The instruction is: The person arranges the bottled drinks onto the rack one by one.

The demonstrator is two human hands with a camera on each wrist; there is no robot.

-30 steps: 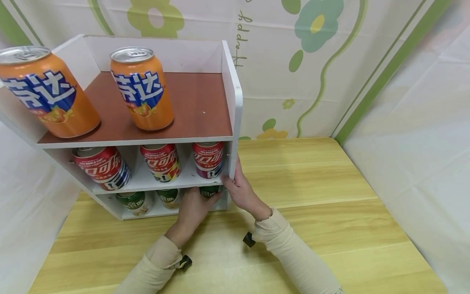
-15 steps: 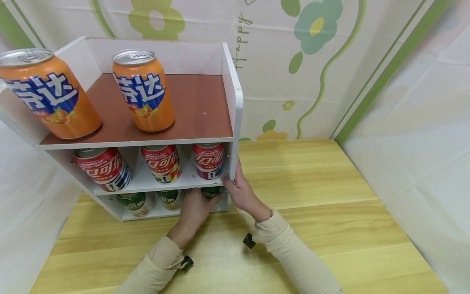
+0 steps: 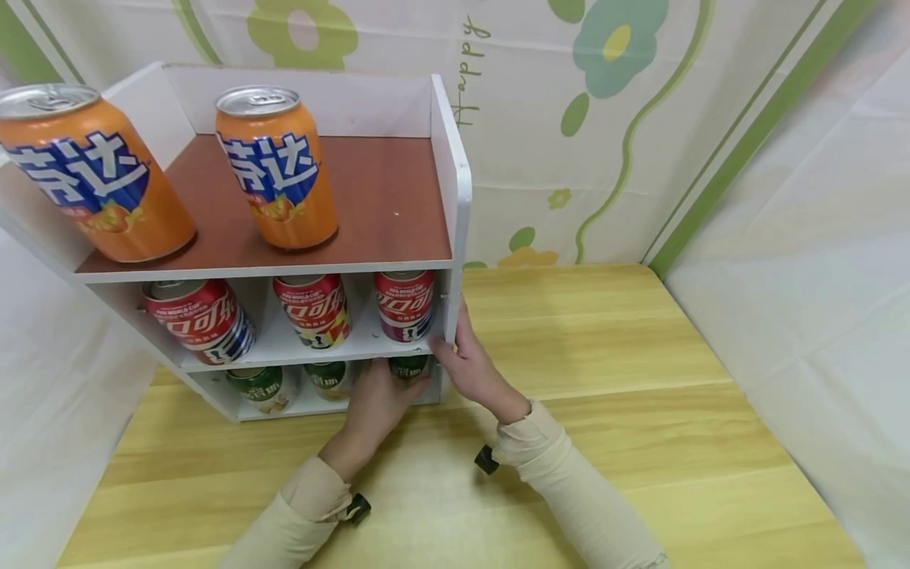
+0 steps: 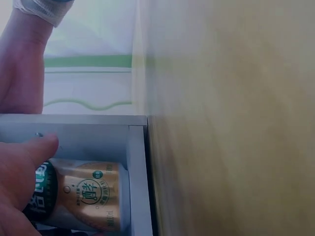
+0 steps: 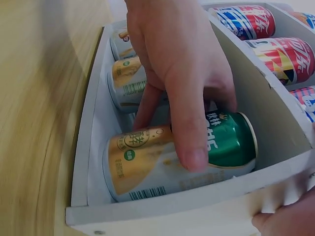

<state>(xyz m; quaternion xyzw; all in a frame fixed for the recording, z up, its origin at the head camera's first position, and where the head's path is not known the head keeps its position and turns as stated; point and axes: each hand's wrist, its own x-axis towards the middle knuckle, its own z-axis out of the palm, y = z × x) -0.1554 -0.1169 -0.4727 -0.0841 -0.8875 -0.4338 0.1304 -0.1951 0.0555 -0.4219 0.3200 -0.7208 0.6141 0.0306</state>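
In the head view a white three-tier shelf (image 3: 462, 197) stands on the table. My left hand (image 3: 375, 405) reaches into the right end of its bottom tier and grips a green, gold and white drink can (image 5: 142, 164), thumb on the near side. That can stands upright on the bottom board beside the right side panel; the left wrist view shows its gold lower part clear of the fingers. My right hand (image 3: 471, 367) holds the front edge of the right side panel, thumb at the edge and fingers along the outer face. Its fingertips are partly hidden.
Two more green-topped cans (image 3: 327, 379) stand left on the bottom tier. Red cola cans (image 3: 313, 310) fill the middle tier, and two orange soda cans (image 3: 277, 170) stand on the brown top. Wooden tabletop (image 3: 604, 411) extends right; a patterned cloth (image 3: 526, 158) hangs behind.
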